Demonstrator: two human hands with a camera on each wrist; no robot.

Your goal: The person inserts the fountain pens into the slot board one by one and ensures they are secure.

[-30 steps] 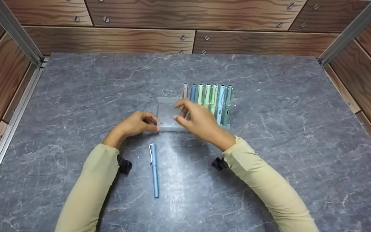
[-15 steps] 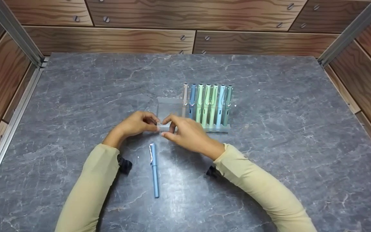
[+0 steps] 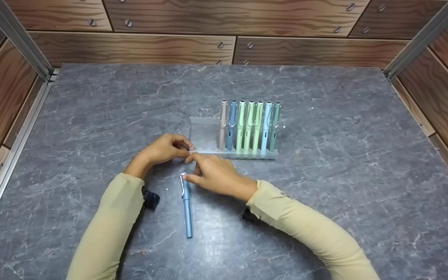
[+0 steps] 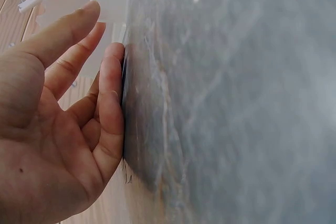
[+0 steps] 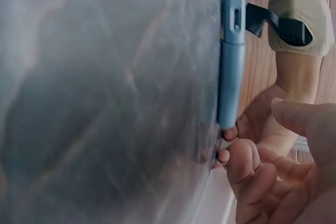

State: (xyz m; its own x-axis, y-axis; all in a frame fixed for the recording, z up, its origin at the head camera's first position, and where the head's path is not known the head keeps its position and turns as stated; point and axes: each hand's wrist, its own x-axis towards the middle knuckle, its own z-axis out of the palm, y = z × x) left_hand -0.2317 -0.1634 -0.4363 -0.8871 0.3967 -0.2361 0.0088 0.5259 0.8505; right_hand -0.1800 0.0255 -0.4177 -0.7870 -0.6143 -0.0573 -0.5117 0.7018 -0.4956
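A clear pen stand (image 3: 233,154) holds a row of several capped pens (image 3: 250,126) in its right part: grey-brown, blue, green, light blue and dark green. My left hand (image 3: 165,149) holds the stand's left front corner between thumb and fingers; the left wrist view shows the thumb (image 4: 79,22) against the clear plastic. A blue pen (image 3: 187,214) lies on the table in front of the stand, clip end away from me. Over that end reaches my right hand (image 3: 218,175), thumb and forefinger spread. In the right wrist view the thumb (image 5: 294,116) is apart from the pen (image 5: 231,72).
The grey marbled table (image 3: 344,155) spreads around the stand. Wood-patterned walls (image 3: 169,48) and metal rails (image 3: 18,35) border it. Dark wrist cameras (image 3: 151,199) hang under both sleeves.
My right hand has moved from in front of the pens, left and toward me, to the blue pen's clip end. The left hand, stand and pens stay in place.
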